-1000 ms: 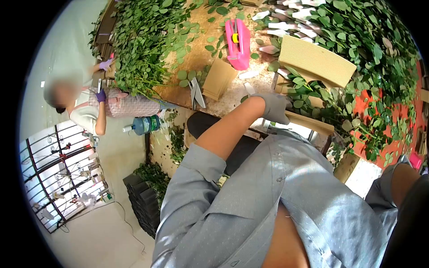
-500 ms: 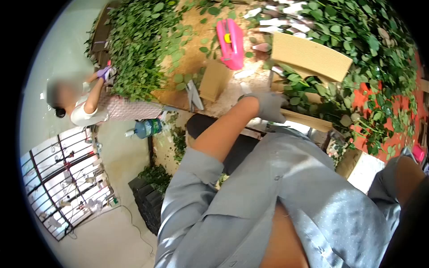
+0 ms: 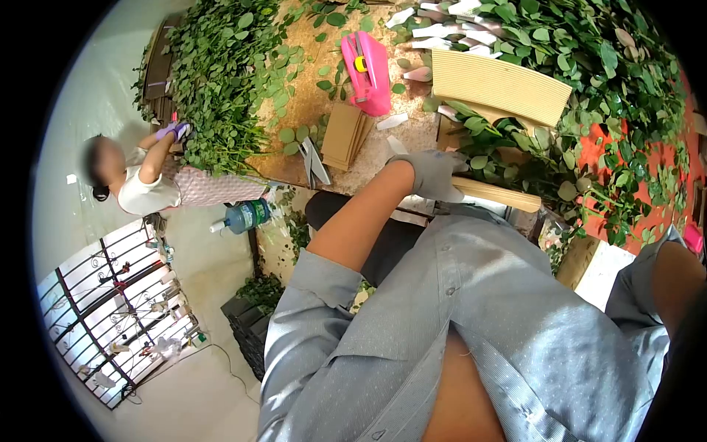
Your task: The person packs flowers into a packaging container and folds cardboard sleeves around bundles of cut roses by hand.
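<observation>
My left hand [image 3: 436, 175], in a grey glove, is at the table's near edge. Its fingers are bent at the left end of a corrugated cardboard strip [image 3: 501, 194] and seem closed on it; the fingertips are partly hidden. Just beyond lie leafy green stems [image 3: 508, 144], between that strip and a wider corrugated cardboard sheet [image 3: 501, 87]. My right forearm shows at the right edge, but the hand is out of view.
A pink tape dispenser [image 3: 367, 74], brown cardboard pieces [image 3: 345, 136] and a grey-white stapler-like tool [image 3: 314, 160] lie on the table. Leafy stems [image 3: 221, 81] pile up at left, others at right with white-wrapped heads [image 3: 442, 31]. A co-worker [image 3: 147, 173] in purple gloves handles stems at left.
The view has shifted slightly, so the table items sit a little further left. My left hand stays at the cardboard strip's end. The co-worker's hands remain at the stems.
</observation>
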`<state>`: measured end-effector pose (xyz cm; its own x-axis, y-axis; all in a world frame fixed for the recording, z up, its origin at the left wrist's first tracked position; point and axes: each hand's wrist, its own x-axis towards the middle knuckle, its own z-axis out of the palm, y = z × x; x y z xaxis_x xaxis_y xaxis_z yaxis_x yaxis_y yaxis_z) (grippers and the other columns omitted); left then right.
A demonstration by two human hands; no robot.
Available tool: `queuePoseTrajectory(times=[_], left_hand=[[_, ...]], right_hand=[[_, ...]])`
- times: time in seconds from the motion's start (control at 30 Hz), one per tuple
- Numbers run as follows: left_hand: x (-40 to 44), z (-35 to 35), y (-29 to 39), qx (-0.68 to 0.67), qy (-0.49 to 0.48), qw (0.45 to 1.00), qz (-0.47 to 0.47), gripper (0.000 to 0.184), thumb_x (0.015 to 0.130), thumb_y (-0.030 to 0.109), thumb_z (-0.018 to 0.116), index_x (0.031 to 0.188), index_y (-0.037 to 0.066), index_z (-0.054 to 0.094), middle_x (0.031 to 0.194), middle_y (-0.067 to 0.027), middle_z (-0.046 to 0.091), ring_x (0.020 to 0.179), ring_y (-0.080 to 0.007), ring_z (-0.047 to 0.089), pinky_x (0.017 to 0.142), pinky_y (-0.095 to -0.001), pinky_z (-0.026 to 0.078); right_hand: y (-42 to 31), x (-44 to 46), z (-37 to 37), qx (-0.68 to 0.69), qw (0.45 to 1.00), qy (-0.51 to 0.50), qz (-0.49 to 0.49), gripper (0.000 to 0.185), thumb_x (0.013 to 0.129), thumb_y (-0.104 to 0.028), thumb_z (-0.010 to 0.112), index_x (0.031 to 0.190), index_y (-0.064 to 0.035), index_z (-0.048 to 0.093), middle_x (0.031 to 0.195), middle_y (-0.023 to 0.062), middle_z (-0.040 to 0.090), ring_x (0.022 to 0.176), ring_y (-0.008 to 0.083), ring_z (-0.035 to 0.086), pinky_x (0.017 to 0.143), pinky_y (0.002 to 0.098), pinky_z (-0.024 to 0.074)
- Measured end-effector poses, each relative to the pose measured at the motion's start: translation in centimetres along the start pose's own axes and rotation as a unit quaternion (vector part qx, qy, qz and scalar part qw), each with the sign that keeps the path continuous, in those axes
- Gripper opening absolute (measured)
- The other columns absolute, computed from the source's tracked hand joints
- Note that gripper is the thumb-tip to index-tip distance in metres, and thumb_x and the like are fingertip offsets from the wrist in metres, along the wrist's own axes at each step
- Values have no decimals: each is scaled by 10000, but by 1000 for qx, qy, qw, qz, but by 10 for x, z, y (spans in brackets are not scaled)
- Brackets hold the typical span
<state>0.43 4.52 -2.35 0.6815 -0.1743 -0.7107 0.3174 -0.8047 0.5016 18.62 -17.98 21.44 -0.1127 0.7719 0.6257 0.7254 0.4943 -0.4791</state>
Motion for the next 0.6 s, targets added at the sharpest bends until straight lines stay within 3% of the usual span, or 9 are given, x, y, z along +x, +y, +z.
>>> queuePoseTrajectory(times=[0.17, 0.27, 0.47, 0.6], left_hand=[[-2, -1, 3, -5, 21, 1000, 14, 792, 819, 510, 653, 1435, 27, 533, 1562, -160, 435, 1408, -324, 455, 1173, -378, 360], [-3, -10, 10, -2, -26, 1000, -17, 797, 816, 517, 660, 1427, 19, 538, 1557, -165, 440, 1403, -327, 460, 1168, -380, 365], [2, 5, -1, 11, 34, 999, 14, 795, 812, 513, 674, 1417, 14, 543, 1534, -173, 466, 1382, -335, 482, 1157, -386, 382], [-2, -3, 4, -16, -7, 1000, -5, 788, 806, 505, 679, 1413, 20, 546, 1533, -175, 466, 1387, -339, 474, 1160, -385, 377]], right_hand=[[-2, 0, -6, -5, 1000, 1, 1, 252, 1015, -249, 494, 1163, -48, 529, 862, 78, 598, 718, 189, 581, 645, 311, 484], [-5, 0, -8, -10, 1000, -5, 5, 251, 1020, -257, 487, 1150, -47, 530, 858, 78, 596, 710, 185, 579, 639, 307, 483], [-8, -2, -8, -7, 1000, 5, 5, 253, 1028, -272, 472, 1125, -46, 532, 849, 78, 593, 692, 177, 573, 629, 300, 480], [-10, -2, 5, 16, 1000, 25, 2, 258, 1033, -282, 463, 1108, -46, 533, 844, 78, 591, 681, 171, 570, 622, 294, 477]])
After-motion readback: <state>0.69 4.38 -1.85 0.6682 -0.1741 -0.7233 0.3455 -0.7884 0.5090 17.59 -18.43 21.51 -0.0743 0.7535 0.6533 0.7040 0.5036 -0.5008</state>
